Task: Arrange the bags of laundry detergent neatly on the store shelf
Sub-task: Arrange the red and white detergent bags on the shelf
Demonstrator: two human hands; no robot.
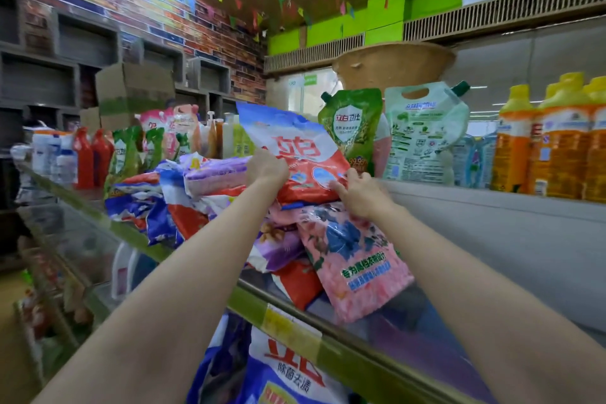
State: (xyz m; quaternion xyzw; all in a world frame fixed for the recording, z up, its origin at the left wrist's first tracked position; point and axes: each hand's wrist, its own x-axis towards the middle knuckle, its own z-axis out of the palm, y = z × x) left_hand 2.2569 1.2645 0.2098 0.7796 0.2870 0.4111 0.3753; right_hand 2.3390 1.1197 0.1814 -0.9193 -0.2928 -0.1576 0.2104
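Left hand (266, 167) and right hand (359, 192) grip a red detergent bag (295, 154) atop a loose heap; the pink bag (352, 259) overhanging the shelf edge (295, 325) could slide off.

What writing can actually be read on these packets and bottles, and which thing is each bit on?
"立白": red and blue bag held by both hands.
"立白卫仕" and "99.99%": green pouch.
"专为高档衣物设计": pink bag.
"除菌去渍": bag on lower shelf.
Pale green pouch, orange bottles, yellow shelf tag: too blurred.
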